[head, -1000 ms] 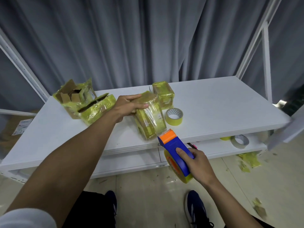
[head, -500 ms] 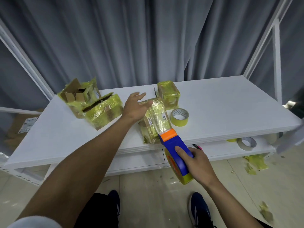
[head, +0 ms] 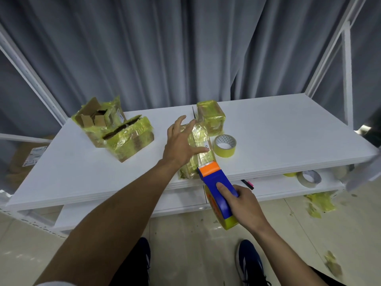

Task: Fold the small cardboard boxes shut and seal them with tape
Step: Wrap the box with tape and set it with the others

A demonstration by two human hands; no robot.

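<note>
Packing station: taped boxes, white shelving, grey curtain.

My left arm is stretched far forward from the lower left. The forearm is bare, with a bit of white sleeve at the upper end. My left hand is flat, palm down, the fingers spread and straight, the thumb pointing to the right. My right arm is bent and stays closer to my body. My right hand grips the blue and orange plastic tape dispenser from behind, with one finger lying straight along its blue top.
</note>
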